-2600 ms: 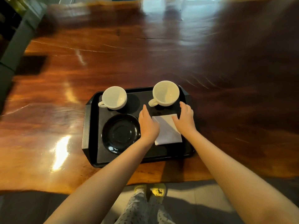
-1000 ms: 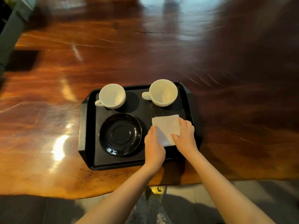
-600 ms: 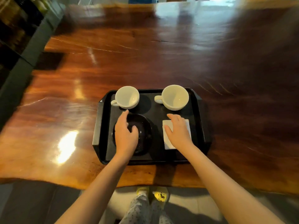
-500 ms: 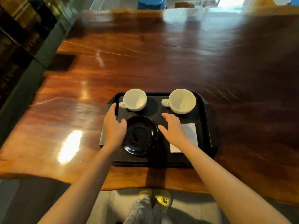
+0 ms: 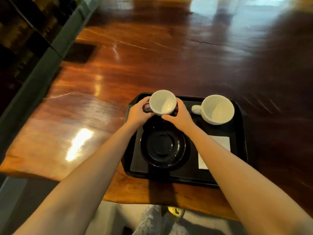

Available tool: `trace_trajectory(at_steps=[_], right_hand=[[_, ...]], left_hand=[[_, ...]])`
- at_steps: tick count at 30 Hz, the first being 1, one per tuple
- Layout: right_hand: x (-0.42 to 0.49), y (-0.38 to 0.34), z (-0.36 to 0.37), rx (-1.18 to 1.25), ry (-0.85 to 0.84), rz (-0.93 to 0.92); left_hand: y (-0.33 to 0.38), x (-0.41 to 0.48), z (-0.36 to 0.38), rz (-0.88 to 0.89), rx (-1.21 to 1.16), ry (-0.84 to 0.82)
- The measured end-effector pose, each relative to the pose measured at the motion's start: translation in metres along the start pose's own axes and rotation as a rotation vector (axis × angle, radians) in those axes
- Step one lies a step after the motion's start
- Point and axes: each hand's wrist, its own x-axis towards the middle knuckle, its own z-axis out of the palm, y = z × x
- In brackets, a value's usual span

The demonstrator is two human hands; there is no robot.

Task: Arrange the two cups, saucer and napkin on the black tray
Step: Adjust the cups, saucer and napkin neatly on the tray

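Note:
A black tray (image 5: 240, 146) lies near the table's front edge. Two white cups stand at its far side. My left hand (image 5: 138, 113) and my right hand (image 5: 180, 116) both grip the left cup (image 5: 163, 102), one on each side; its handle is hidden under my left fingers. The right cup (image 5: 217, 109) stands free with its handle pointing left. A black saucer (image 5: 162, 148) sits on the tray just in front of the held cup. A white napkin (image 5: 221, 143) lies at the tray's front right, partly covered by my right forearm.
The tray rests on a glossy dark wooden table (image 5: 152, 61) that stretches far back and to both sides. A dark cabinet with a grey ledge (image 5: 33, 65) runs along the left. The table's front edge is just below the tray.
My hands left the napkin, passed over the saucer's sides, and moved forward to close around the left cup. The napkin now lies squared at the front right of the tray.

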Motion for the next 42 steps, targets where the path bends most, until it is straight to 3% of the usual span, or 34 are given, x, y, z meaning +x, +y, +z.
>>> trace_trajectory(at_steps=[11,34,42], right_hand=[[-0.016,0.014,-0.003,0.178,0.158,0.038],[-0.021,0.01,0.004,0.101,0.245,0.035],[-0.048,0.012,0.004,0.028,0.182,0.272]], left_hand=[[0.004,0.011,0.014,0.069,-0.016,-0.097],[0.009,0.02,0.016,0.079,0.012,-0.101],[-0.003,-0.01,0.013,-0.182,0.035,-0.026]])
